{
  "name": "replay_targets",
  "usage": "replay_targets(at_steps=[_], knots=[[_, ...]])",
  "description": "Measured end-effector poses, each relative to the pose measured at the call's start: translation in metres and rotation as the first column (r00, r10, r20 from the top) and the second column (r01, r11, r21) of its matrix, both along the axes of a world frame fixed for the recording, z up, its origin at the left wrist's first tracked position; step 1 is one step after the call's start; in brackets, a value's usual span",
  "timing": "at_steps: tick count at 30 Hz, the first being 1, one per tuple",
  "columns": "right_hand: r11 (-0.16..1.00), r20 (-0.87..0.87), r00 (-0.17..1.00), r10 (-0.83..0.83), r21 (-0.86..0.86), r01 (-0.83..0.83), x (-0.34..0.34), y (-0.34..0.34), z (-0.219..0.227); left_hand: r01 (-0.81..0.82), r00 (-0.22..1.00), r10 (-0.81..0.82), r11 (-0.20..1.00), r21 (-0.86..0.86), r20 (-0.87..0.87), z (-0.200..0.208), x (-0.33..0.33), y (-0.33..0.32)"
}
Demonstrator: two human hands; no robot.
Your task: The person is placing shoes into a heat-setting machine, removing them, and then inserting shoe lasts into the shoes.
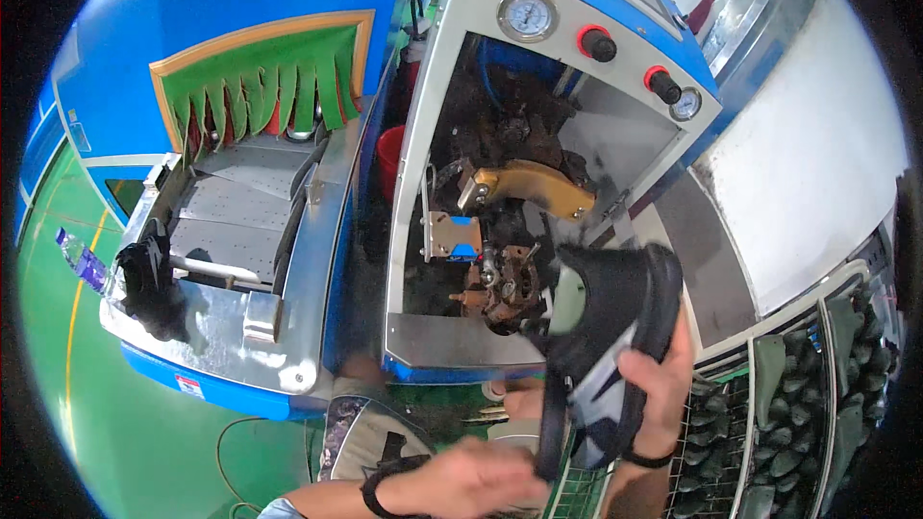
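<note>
Lower right, the right hand (663, 380) grips a probably light shoe (615, 303), best held sole-side; left hand (471, 476) too blurred to tell.

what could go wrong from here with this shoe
The black shoe could slip: the right hand grips its side, while the left hand is blurred, and whether it supports the shoe can't be told. The upper might also get scuffed on the rusty metal fixture in the machine opening, which it appears close to, though one view doesn't settle the gap.
</note>
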State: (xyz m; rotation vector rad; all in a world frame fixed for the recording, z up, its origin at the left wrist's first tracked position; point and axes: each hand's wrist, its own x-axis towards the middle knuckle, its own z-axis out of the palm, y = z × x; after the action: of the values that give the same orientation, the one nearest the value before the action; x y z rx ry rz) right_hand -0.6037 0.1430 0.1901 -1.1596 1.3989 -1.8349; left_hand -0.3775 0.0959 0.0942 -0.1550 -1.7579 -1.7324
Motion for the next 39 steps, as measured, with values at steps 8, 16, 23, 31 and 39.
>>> replay_targets(at_steps=[8, 16, 23, 31, 39], knots=[[0.896, -0.504, 0.863, 0.027, 0.394, 0.202, -0.021, -0.096, 0.059, -0.12, 0.946, -0.143, 0.679, 0.724, 0.291, -0.014, -0.029, -0.074], [0.753, -0.802, 0.362, 0.475, 0.583, 0.305, -0.017, -0.156, 0.055, 0.089, 0.977, -0.211, 0.289, 0.953, -0.027, -0.044, -0.037, -0.091], [0.772, -0.686, 0.653, 0.322, 0.589, 0.238, -0.021, -0.169, 0.043, 0.079, 0.992, -0.127, 0.438, 0.896, -0.025, -0.056, -0.059, -0.095], [0.851, -0.853, 0.498, 0.155, 0.371, 0.371, -0.017, -0.16, 0.019, -0.255, 0.967, 0.102, 0.469, 0.846, 0.235, -0.057, -0.066, -0.076], [0.836, -0.911, 0.409, -0.061, 0.177, 0.519, 0.021, -0.094, 0.042, -0.15, 0.95, -0.099, 0.686, 0.712, 0.296, -0.028, -0.049, -0.037]])
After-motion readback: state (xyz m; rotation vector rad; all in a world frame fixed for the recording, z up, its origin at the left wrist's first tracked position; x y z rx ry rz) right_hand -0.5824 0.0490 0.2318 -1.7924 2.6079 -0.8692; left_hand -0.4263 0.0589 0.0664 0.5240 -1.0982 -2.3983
